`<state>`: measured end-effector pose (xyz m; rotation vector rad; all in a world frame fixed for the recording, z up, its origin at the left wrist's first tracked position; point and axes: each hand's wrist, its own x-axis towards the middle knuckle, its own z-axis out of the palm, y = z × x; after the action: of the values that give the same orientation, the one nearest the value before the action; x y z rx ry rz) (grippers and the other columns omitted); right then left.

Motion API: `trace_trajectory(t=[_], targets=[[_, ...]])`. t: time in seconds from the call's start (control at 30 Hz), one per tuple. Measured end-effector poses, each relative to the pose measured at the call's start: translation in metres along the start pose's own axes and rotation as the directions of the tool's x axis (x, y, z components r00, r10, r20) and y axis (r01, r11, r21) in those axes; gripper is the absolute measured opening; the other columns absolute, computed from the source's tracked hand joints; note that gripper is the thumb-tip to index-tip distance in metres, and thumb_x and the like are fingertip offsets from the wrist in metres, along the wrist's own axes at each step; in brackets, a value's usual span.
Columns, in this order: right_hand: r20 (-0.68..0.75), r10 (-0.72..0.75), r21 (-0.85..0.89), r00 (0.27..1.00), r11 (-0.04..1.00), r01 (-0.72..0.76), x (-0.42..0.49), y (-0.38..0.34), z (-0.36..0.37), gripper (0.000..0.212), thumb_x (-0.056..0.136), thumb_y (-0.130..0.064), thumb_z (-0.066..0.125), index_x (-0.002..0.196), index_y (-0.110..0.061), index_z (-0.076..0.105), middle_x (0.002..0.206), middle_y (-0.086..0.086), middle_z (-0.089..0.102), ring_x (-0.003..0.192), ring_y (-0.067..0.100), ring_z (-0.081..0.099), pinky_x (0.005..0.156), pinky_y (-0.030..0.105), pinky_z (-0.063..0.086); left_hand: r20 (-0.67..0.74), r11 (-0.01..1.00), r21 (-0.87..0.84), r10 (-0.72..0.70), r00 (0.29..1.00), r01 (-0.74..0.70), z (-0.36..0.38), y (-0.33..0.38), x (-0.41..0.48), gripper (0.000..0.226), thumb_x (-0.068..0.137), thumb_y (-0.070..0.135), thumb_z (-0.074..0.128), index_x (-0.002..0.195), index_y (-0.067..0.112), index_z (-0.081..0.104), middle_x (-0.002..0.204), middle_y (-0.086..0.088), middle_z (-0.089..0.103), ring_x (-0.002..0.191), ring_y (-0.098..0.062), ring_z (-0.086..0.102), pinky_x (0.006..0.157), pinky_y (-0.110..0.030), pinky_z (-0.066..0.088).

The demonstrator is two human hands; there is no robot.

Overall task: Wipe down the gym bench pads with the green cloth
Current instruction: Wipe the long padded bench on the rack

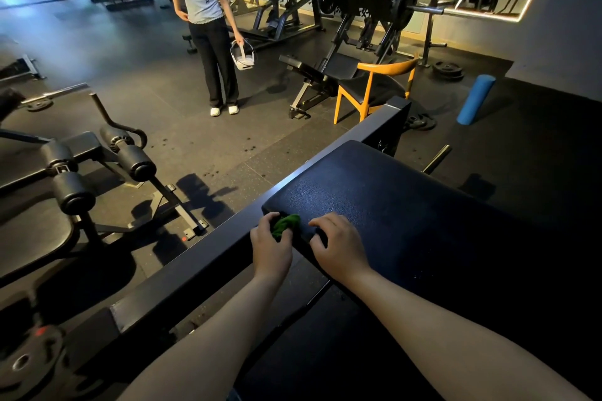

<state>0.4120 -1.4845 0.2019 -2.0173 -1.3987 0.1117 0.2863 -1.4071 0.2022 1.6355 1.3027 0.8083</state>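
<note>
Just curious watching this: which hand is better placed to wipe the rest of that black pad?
Left. The left hand grips the green cloth at the near corner of the bench pad; the right hand holds no cloth and only rests on the pad's edge.

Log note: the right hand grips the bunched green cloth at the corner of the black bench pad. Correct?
No. The left hand grips the bunched green cloth at the corner of the black bench pad; the right hand rests on the pad without it. The head view shows this.
</note>
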Motion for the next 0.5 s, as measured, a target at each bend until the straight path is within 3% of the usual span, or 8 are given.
trace_trajectory(t=[0.2, 0.4, 0.5], targets=[[0.026, 0.007, -0.034, 1.000, 0.999, -0.006, -0.001, 0.000, -0.001, 0.025, 0.083, -0.022, 0.056, 0.104, -0.019, 0.069, 0.099, -0.005, 0.064, 0.094, 0.017, 0.055, 0.079, 0.034, 0.046, 0.020, 1.000, 0.013, -0.026, 0.999, 0.025, 0.011, -0.002, -0.025, 0.028, 0.091, 0.015, 0.064, 0.118, 0.020, 0.055, 0.114, -0.005, 0.047, 0.085, -0.001, 0.049, 0.076, -0.021, 0.038], [0.097, -0.105, -0.034, 0.990, 0.994, 0.108, -0.007, 0.011, -0.011, 0.023, 0.083, -0.013, 0.056, 0.103, -0.019, 0.067, 0.101, -0.007, 0.061, 0.098, 0.016, 0.052, 0.077, 0.030, 0.047, -0.003, 1.000, -0.013, -0.005, 1.000, 0.005, 0.016, -0.013, -0.028, 0.027, 0.092, 0.014, 0.062, 0.115, 0.024, 0.051, 0.115, -0.006, 0.052, 0.093, -0.005, 0.053, 0.083, -0.028, 0.043], [0.080, -0.088, 0.011, 0.993, 0.996, 0.087, -0.011, 0.012, -0.012, 0.022, 0.083, -0.011, 0.053, 0.100, -0.016, 0.066, 0.099, -0.005, 0.061, 0.098, 0.017, 0.051, 0.079, 0.036, 0.050, -0.078, 0.984, -0.139, -0.121, 0.990, 0.109, 0.020, -0.013, -0.022, 0.034, 0.095, 0.012, 0.058, 0.120, 0.031, 0.045, 0.123, -0.007, 0.054, 0.108, -0.020, 0.056, 0.097, -0.041, 0.050]])
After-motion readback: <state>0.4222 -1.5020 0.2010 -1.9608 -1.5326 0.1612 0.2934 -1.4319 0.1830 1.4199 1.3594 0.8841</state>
